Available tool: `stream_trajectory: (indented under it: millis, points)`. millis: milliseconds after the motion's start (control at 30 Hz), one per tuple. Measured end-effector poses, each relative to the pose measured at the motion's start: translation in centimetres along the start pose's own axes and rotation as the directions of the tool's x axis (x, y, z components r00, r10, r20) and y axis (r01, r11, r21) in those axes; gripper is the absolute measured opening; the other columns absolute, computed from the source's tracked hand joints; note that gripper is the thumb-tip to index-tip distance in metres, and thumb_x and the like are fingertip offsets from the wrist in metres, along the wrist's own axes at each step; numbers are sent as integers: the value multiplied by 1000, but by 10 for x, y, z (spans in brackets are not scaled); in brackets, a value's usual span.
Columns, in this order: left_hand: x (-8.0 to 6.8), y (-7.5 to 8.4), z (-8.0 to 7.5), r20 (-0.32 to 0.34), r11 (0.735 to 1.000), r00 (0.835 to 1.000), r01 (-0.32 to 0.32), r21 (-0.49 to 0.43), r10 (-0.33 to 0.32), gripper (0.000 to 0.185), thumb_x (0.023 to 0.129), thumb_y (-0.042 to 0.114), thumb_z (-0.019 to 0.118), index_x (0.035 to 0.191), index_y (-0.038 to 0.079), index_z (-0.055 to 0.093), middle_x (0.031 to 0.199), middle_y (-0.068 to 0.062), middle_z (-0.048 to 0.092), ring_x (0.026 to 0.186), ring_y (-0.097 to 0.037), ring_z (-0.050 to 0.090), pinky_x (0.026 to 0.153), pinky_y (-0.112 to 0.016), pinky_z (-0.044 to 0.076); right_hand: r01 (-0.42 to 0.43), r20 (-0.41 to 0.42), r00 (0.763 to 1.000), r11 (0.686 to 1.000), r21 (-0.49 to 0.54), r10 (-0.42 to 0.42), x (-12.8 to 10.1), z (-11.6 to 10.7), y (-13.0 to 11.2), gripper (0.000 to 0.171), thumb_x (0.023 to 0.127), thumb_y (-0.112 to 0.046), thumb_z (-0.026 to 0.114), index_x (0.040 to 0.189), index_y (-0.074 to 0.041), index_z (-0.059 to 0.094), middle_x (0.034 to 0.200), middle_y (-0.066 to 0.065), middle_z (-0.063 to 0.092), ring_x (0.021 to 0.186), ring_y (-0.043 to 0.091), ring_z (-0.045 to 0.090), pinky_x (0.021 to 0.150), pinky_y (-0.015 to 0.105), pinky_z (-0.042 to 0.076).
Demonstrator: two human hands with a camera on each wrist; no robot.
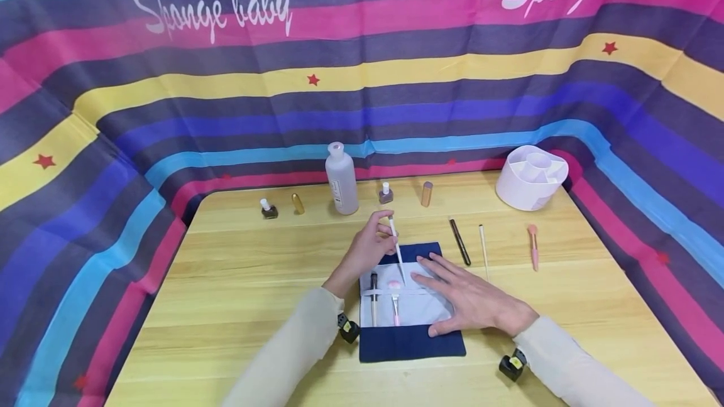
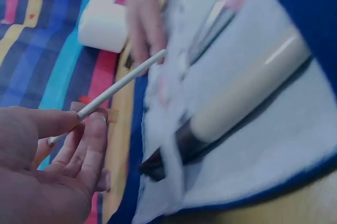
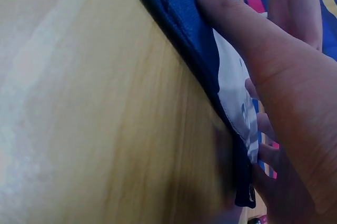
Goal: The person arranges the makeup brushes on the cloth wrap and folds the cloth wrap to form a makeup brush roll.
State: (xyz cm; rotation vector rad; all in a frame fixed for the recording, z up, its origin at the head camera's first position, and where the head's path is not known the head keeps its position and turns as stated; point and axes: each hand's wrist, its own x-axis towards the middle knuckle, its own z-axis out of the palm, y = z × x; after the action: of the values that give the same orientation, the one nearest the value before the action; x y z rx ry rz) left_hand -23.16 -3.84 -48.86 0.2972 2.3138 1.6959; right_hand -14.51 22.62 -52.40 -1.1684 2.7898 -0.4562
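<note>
A navy brush roll [image 1: 411, 343] with a pale grey lining lies unfolded on the table. Over its upper middle, my left hand [image 1: 364, 251] pinches a slim white makeup brush [image 1: 398, 253] between thumb and fingers, its lower end pointing down at the lining. My right hand [image 1: 474, 297] rests with spread fingers on the roll's right side, its thumb on the navy lower flap [image 3: 181, 10] in the right wrist view. Under the white elastic band [image 1: 421, 292] sit a dark-bristled brush with a beige handle [image 2: 253, 84] and a pink-and-silver brush [image 1: 395, 306].
Right of the roll lie a black pen-like stick [image 1: 460, 242], a thin white stick [image 1: 483, 250] and a pink brush [image 1: 533, 247]. Along the back stand a white divided organizer [image 1: 523, 187], a grey bottle [image 1: 342, 184], two nail polish bottles [image 1: 269, 209] and two gold-toned tubes [image 1: 427, 195].
</note>
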Motion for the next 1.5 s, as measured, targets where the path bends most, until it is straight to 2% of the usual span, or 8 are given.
stream_trajectory:
  millis: [200,500,667,867,1033,1233,1367,1500]
  points:
    - [-1,-7,8,50,994,999,6,112,-12,55,107,9,69,158,16,51,116,-8,73,90,-15,74,82,-33,64,-7,13,1000,1000,3,7,1,-1,-1,104,89,-84,67,166,-19,47,178,15,32,163,47,31,121,65,44]
    - [-22,-10,10,216,939,976,-64,339,-11,27,102,21,76,128,14,75,113,-1,76,96,-11,67,86,-32,56,-17,12,1000,1000,3,17,0,-2,-1,105,87,-86,67,167,-19,47,179,14,32,164,45,29,122,64,42]
    - [-30,-10,13,226,874,972,-164,457,64,20,106,24,70,113,13,86,106,1,81,90,-10,69,84,-29,54,-32,35,999,999,9,32,0,-3,-1,106,87,-87,66,168,-20,45,180,13,29,166,43,27,124,63,41]
    - [-37,-10,7,178,827,979,-177,533,95,25,107,22,64,119,16,85,123,-4,76,117,-24,63,105,-46,49,-15,27,1000,1000,-5,15,1,-3,-2,105,89,-86,66,168,-20,45,179,13,30,165,45,28,123,63,43]
    - [-42,-17,-25,218,718,964,-257,647,149,31,109,31,63,134,20,78,145,-5,66,138,-27,54,116,-53,44,-21,36,999,1000,-8,22,2,-4,-2,106,88,-86,66,169,-20,43,181,11,28,166,43,26,125,62,41]
    - [-58,-25,-59,434,555,898,-396,732,68,82,100,66,69,166,23,48,176,0,39,166,-24,28,134,-59,27,-22,36,999,1000,-11,22,2,-3,-1,107,87,-87,65,169,-21,44,181,12,28,166,43,27,124,62,42]
    - [-65,-28,-67,513,515,859,-436,738,-9,111,90,80,70,175,22,27,184,1,19,172,-23,10,137,-60,14,-26,30,999,1000,-14,26,1,-3,-1,107,87,-88,65,168,-21,44,180,12,28,165,44,27,124,62,41]
    - [-67,-32,-69,522,497,851,-433,752,-50,120,87,83,71,176,21,20,185,2,12,172,-21,6,139,-56,10,-24,21,999,1000,-5,24,0,-2,-2,107,87,-87,66,168,-20,45,180,13,29,165,45,28,124,63,41]
